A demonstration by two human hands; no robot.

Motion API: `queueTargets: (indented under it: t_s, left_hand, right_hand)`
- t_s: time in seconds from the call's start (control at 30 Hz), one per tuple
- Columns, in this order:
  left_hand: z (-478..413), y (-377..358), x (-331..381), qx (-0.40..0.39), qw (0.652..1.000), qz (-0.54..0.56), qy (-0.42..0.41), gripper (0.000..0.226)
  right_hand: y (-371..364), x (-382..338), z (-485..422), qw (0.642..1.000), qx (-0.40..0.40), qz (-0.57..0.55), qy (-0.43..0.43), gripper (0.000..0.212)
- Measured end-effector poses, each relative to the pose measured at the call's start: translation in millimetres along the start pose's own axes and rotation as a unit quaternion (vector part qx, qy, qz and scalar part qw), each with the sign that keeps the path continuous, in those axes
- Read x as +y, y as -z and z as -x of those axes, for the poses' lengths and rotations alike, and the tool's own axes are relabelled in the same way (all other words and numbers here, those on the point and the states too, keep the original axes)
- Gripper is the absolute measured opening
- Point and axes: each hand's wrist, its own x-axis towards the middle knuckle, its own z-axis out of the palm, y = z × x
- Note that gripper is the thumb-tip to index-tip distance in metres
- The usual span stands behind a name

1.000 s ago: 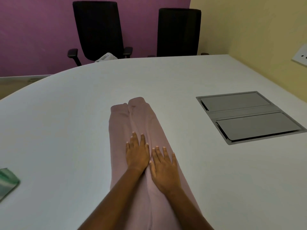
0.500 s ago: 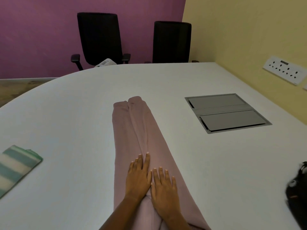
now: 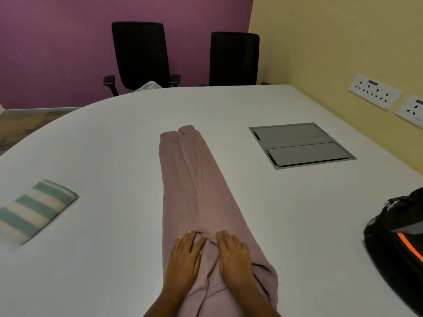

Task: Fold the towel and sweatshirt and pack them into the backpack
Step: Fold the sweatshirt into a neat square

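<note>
A white bench (image 3: 263, 106) carries a pink sweatshirt (image 3: 196, 191) folded into a long strip down its middle, a black backpack (image 3: 398, 243) with an orange stripe at the right edge, its inside hidden, and a folded green-striped towel (image 3: 34, 211) at the left. At the strip's near end the left hand (image 3: 184, 259) and right hand (image 3: 234, 259) press flat on the cloth, fingers (image 3: 223, 239) extended and grasping nothing.
</note>
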Motion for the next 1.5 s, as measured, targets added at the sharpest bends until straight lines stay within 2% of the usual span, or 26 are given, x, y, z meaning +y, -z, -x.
queueTargets:
  t_s: [0.13, 0.23, 0.3, 0.33, 0.4, 0.5, 0.6, 0.67, 0.73, 0.8, 0.83, 0.97, 1.0, 1.07, 1.2, 1.33, 1.4, 1.43, 1.5]
  left_hand:
    - [13, 7, 6, 0.019, 1.0, 0.018, 0.007, 0.055]
    - [15, 10, 10, 0.001, 0.999, 0.031, 0.013, 0.039]
    - [14, 10, 11, -0.02, 0.999, 0.041, 0.013, 0.039]
    - [13, 10, 11, -0.022, 0.999, 0.037, 0.011, 0.039]
    - [13, 11, 11, -0.027, 0.999, 0.027, 0.007, 0.039]
    - [9, 6, 8, -0.018, 1.0, 0.009, 0.002, 0.04]
    - [7, 3, 12, 0.006, 0.99, 0.139, 0.039, 0.053]
    - [2, 10, 17, 0.02, 0.957, 0.265, 0.117, 0.043]
    - [-6, 19, 21, 0.054, 0.887, 0.402, 0.221, 0.03]
    - [-17, 25, 23, 0.069, 0.805, 0.506, 0.301, 0.035]
    - [-23, 27, 22, 0.066, 0.779, 0.533, 0.324, 0.035]
    - [-43, 37, 27, 0.04, 0.735, 0.579, 0.35, 0.015]
    - [-47, 40, 29, 0.054, 0.73, 0.583, 0.351, 0.022]
    - [-52, 43, 30, 0.097, 0.749, 0.565, 0.331, 0.041]
    - [-41, 32, 24, 0.136, 0.83, 0.461, 0.283, 0.048]
    - [-32, 23, 20, 0.136, 0.917, 0.272, 0.256, 0.051]
    - [-35, 27, 19, 0.136, 0.943, 0.185, 0.239, 0.048]
    - [-34, 28, 16, 0.138, 0.959, 0.14, 0.202, 0.049]
    - [-26, 26, 3, 0.119, 0.99, 0.038, 0.059, 0.036]
  right_hand:
    - [15, 15, 0, 0.998, 0.018, 0.058, -0.026, 0.043]
    - [24, 19, 0, 0.999, 0.028, 0.043, -0.009, 0.038]
    - [30, 19, -3, 0.999, 0.043, -0.015, -0.014, 0.018]
    - [33, 18, -4, 0.998, 0.026, -0.061, -0.015, 0.013]
    - [34, 8, -7, 0.993, 0.025, -0.114, 0.015, 0.027]
    - [45, -18, -15, 0.993, 0.033, -0.105, 0.051, 0.031]
    - [46, -36, -19, 0.993, 0.0, -0.109, 0.04, 0.034]
    - [37, -35, -17, 0.989, -0.037, -0.14, 0.022, 0.038]
    - [29, -28, -11, 0.987, -0.059, -0.149, 0.01, 0.042]
    - [20, -19, -5, 0.986, -0.068, -0.15, 0.014, 0.044]
    - [18, -16, -3, 0.986, -0.073, -0.151, 0.015, 0.046]
    - [16, -12, -3, 0.984, -0.073, -0.155, 0.04, 0.049]
    - [17, -13, -4, 0.983, -0.07, -0.165, 0.046, 0.05]
    - [18, -16, -5, 0.979, -0.062, -0.185, 0.056, 0.05]
    - [13, -18, -5, 0.971, -0.074, -0.212, 0.081, 0.047]
    - [8, -19, 0, 0.956, -0.101, -0.261, 0.085, 0.041]
    - [14, -17, 0, 0.952, -0.096, -0.276, 0.09, 0.037]
    - [16, -14, -1, 0.952, -0.092, -0.275, 0.099, 0.035]
    - [20, -5, -2, 0.957, -0.074, -0.25, 0.126, 0.034]
